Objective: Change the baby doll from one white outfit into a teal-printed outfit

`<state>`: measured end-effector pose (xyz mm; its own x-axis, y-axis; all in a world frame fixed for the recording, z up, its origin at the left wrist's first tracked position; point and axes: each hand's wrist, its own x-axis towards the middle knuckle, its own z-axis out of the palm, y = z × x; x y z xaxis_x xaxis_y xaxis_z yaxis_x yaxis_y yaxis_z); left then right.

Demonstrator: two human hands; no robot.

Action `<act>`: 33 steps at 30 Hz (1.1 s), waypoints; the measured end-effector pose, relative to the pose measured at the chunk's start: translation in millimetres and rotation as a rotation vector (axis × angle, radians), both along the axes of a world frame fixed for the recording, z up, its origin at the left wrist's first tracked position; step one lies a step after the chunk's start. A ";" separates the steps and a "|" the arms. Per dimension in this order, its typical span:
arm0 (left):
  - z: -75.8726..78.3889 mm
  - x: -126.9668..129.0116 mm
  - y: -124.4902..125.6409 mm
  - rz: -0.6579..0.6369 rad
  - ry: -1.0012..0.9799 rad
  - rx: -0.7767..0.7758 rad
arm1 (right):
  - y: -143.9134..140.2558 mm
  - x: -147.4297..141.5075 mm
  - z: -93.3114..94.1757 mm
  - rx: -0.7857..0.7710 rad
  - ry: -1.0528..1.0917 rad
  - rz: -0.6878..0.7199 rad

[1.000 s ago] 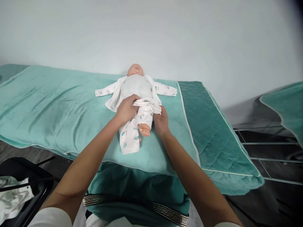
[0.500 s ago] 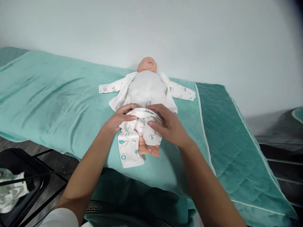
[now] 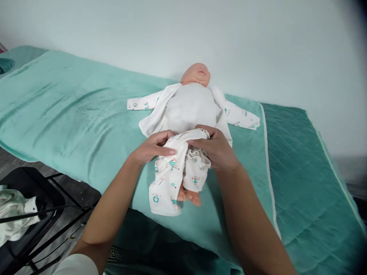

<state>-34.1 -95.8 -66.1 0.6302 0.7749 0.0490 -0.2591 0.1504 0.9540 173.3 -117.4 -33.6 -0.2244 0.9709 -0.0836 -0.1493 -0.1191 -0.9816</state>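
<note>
A baby doll (image 3: pixel 192 105) lies on its back, its head (image 3: pixel 196 74) toward the wall. Its white printed jacket (image 3: pixel 153 119) is spread open, the sleeves stretched out to both sides. Over the doll's lower body are printed baby pants (image 3: pixel 171 179); one leg hangs flat at the left, the other is bunched around a doll leg. The bare feet (image 3: pixel 193 198) show at the bottom. My left hand (image 3: pixel 155 147) pinches the waist of the pants on the left. On the right, my right hand (image 3: pixel 218 147) grips the waistband, its fingertips partly hidden by cloth.
A light green blanket (image 3: pixel 69 114) covers the bed beneath the doll. Darker quilted bedding (image 3: pixel 304 172) extends at the right. Behind is a white wall (image 3: pixel 160 34). At lower left stands a black chair (image 3: pixel 43 187) with pale crumpled cloth (image 3: pixel 14 214) on it.
The view has shifted, so the doll sits farther right. My right hand has closed on the waistband and drawn it up to the right; my left hand still holds the pants.
</note>
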 end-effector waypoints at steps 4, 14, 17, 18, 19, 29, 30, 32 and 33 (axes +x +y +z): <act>-5.7 -0.5 -0.1 0.050 -0.037 -0.070 | -0.8 -2.1 3.1 -0.001 0.076 0.070; -8.5 0.6 0.0 0.101 -0.121 -0.045 | -1.4 -2.4 -0.8 0.091 0.001 0.093; -9.5 1.7 -0.7 0.129 -0.105 -0.046 | -0.9 3.6 -1.4 0.061 0.024 0.164; -9.9 1.9 -0.9 0.140 -0.100 -0.055 | -0.7 5.4 -0.4 0.069 0.008 0.182; -10.5 2.2 -1.2 0.154 -0.102 -0.067 | -0.7 6.5 1.6 0.086 -0.032 0.203; -14.6 3.6 -2.9 0.246 -0.156 -0.040 | -6.4 -5.9 21.7 0.225 -0.422 0.474; -14.4 3.6 -3.4 0.247 -0.136 -0.041 | -5.9 -7.4 18.8 0.216 -0.373 0.395; -13.4 3.1 -4.5 0.217 -0.098 -0.036 | -3.9 -10.0 11.5 0.192 -0.261 0.177; -12.7 2.5 -5.0 0.176 -0.081 -0.034 | -2.5 -11.2 7.7 0.176 -0.211 0.074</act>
<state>-31.6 -100.9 -78.8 0.4801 0.8747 0.0660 -0.3602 0.1280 0.9240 162.2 -119.9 -25.9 -0.2904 0.9564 0.0323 0.0631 0.0528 -0.9966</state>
